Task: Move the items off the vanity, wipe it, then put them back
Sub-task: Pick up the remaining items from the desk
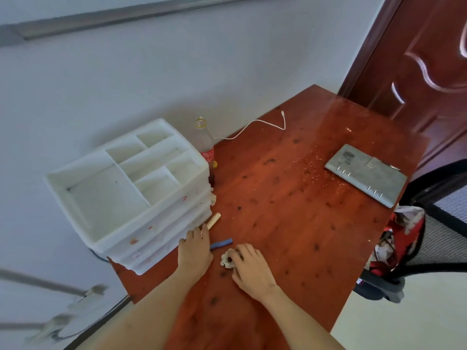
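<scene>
The vanity is a reddish wooden tabletop with dark spots. A white plastic drawer organizer stands at its left, its top compartments empty. My left hand rests at the organizer's lower front corner, fingers touching a beige wooden stick. A small blue piece lies between my hands. My right hand is closed over a small whitish crumpled object on the table.
A plastic bottle with a red label stands behind the organizer. A white cable trails across the back. A grey binder notebook lies at the right edge. A black mesh chair with red clutter stands right, beside a brown door.
</scene>
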`<state>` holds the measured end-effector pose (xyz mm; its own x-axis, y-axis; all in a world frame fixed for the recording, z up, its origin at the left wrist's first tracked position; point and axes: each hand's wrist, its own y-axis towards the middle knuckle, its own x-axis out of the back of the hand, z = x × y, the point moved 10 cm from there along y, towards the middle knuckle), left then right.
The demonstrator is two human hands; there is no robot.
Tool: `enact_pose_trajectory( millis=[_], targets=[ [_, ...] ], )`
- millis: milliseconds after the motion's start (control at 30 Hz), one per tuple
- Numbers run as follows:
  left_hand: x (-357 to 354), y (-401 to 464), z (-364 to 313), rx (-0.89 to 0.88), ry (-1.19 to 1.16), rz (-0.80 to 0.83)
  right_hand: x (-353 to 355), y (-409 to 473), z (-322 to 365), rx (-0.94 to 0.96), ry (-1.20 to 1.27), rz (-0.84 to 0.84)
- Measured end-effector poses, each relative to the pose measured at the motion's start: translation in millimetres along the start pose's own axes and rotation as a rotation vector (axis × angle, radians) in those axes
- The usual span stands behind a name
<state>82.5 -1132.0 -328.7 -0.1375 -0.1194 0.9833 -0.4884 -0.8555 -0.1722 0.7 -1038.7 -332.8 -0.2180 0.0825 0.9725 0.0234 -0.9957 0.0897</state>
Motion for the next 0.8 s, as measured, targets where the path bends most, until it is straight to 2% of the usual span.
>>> enact_pose_trajectory(
  millis=[300,567,667,800],
  targets=[
    [-8,14,-21,-0.010,0.050,0.100,-2,-9,-14,-0.048,-0.102,0.036],
    [-6,-15,-3,0.005,-0.067,0.067,8,-12,-9,-0.087,-0.161,0.006],
    [-5,-35,14,0.060,-0.090,0.073,14,-7,11,0.001,-0.140,-0.024],
    [-3,-78,52,0.191,-0.160,0.087,22,7,65,0.261,-0.073,-0.021]
  ],
)
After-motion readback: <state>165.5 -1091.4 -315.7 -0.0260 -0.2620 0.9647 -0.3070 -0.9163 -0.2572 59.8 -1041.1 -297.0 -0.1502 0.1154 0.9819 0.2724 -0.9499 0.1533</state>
